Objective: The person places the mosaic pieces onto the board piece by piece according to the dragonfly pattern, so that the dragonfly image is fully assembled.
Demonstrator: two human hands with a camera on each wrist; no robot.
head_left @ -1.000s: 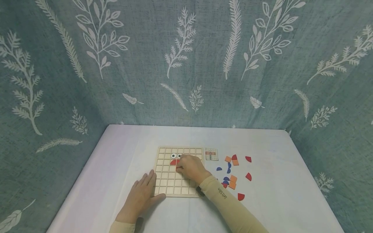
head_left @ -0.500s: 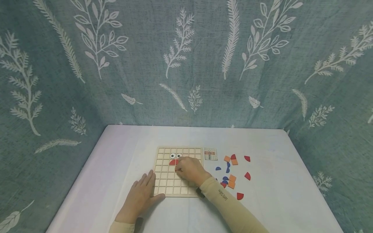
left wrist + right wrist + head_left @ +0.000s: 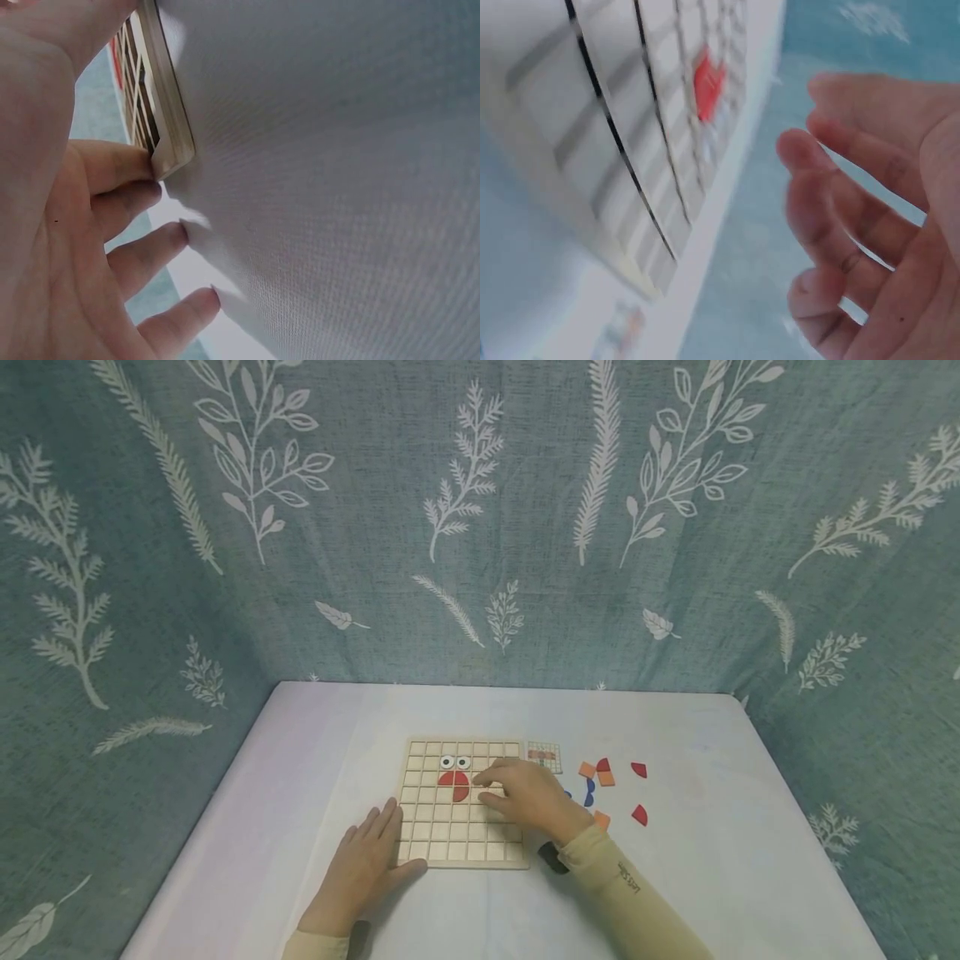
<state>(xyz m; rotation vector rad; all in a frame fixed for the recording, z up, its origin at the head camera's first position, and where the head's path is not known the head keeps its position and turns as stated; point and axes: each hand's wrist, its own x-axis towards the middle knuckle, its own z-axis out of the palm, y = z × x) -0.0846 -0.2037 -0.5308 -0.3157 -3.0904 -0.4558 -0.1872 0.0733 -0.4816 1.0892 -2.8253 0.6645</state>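
A wooden grid board [image 3: 442,832] lies on the table. Two round eye pieces [image 3: 455,762] sit in neighbouring cells, with three red quarter-circle pieces [image 3: 461,793] directly below them. My left hand [image 3: 362,856] rests at the board's lower left corner, fingers extended along the left edge and thumb at the front edge. In the left wrist view, fingers [image 3: 120,169] touch the board's corner. My right hand [image 3: 528,793] hovers over the right part of the board. Its fingers are loosely bent and parted, holding nothing, as the right wrist view also shows [image 3: 870,217].
A small pattern card [image 3: 545,757] lies at the board's upper right. Orange squares [image 3: 587,769], blue half-circles [image 3: 589,793] and loose red quarter-circles [image 3: 639,814] are scattered to the right. The right arm hides some of them. A patterned curtain [image 3: 480,527] hangs behind the table.
My right hand has let go of the third red quarter-circle, now in its cell below the upper right one, and has moved right with its fingers parted. The left hand stays put.
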